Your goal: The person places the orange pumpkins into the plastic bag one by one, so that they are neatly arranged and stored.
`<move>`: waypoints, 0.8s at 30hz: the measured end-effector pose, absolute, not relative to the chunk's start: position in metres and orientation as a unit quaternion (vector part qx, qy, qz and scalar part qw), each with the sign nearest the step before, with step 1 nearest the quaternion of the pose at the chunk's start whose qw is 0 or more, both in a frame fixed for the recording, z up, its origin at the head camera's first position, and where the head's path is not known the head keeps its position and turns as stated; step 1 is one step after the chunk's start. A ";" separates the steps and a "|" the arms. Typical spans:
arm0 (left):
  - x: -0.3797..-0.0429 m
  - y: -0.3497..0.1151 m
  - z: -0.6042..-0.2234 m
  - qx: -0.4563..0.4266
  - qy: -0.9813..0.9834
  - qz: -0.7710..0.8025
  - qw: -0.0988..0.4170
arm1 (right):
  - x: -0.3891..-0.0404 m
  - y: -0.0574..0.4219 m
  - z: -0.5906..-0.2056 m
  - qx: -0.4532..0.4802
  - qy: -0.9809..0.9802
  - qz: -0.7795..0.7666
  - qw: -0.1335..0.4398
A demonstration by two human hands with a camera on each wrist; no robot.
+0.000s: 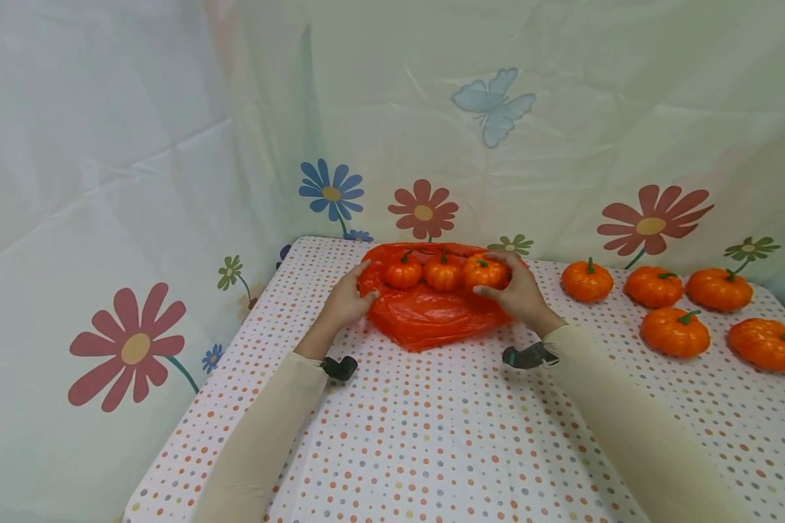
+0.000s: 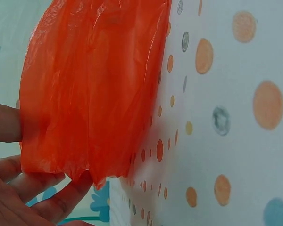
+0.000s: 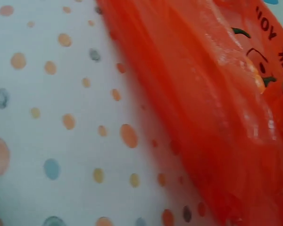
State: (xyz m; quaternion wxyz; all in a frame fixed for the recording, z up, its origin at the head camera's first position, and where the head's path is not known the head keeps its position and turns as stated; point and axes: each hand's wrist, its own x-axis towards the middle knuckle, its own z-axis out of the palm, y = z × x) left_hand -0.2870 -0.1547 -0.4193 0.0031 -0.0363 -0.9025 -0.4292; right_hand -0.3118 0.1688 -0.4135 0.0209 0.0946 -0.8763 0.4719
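An orange-red plastic bag [image 1: 425, 319] lies on the table, its opening towards the back. Three small orange pumpkins sit in a row at the opening: a left pumpkin [image 1: 402, 273], a middle pumpkin [image 1: 442, 274] and a right pumpkin [image 1: 480, 274]. My left hand [image 1: 345, 299] holds the bag's left end, fingers and thumb at its edge; the left wrist view shows the fingertips against the plastic [image 2: 89, 103]. My right hand [image 1: 522, 296] grips the right pumpkin, fingers over its top and thumb in front. Only a fingertip of it shows in the right wrist view, where the bag [image 3: 179, 94] hides the rest.
Several more pumpkins stand at the right of the table, the nearest to the bag being one pumpkin [image 1: 586, 281]. A dotted cloth [image 1: 419, 450] covers the table. Behind it and to the left hangs a flowered curtain [image 1: 392, 131].
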 end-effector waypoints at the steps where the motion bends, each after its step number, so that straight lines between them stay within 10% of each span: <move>1: -0.287 -0.154 -0.419 -0.037 -0.902 -0.430 0.003 | -0.312 0.168 -0.415 0.093 -0.881 0.464 0.022; 24: -0.289 -0.153 -0.422 -0.043 -0.904 -0.426 0.002 | -0.308 0.158 -0.427 0.026 -0.947 0.317 0.036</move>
